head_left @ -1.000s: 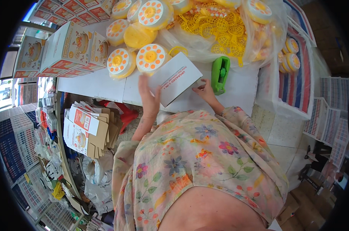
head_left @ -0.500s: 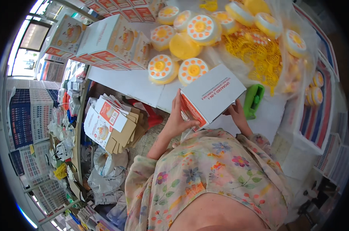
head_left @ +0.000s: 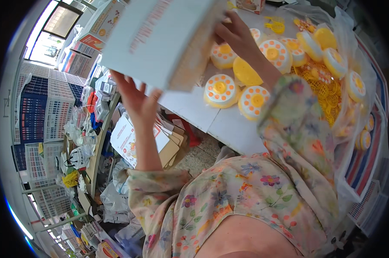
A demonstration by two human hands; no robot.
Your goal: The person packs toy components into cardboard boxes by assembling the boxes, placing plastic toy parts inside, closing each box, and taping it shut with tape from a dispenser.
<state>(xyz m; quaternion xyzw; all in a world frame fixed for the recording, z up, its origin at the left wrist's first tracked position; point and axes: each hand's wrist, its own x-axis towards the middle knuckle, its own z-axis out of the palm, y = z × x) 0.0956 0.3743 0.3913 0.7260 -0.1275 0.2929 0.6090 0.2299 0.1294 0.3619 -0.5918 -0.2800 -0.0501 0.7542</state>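
A white cardboard box [head_left: 155, 43] with red print on one face is held up at the upper middle, blurred by motion and close to the camera. My left hand [head_left: 138, 101] supports its lower near edge, the fingertips partly hidden behind the box. At its right side, my right hand [head_left: 239, 38] grips the edge with bent fingers. Right of the box, several round yellow-and-white toys [head_left: 221, 90] with orange dots lie on the white table [head_left: 233, 129].
A printed box [head_left: 104, 26] stands at the upper left, partly covered by the raised one. Yellow plastic pieces [head_left: 327, 96] lie in clear plastic at the right. Flattened cartons [head_left: 128, 135] are stacked below my left hand, beside a cluttered shelf [head_left: 100, 150].
Both hands have lifted the box up and to the left, away from my body. The view has shifted, and the green tool that lay beside the box is out of sight.
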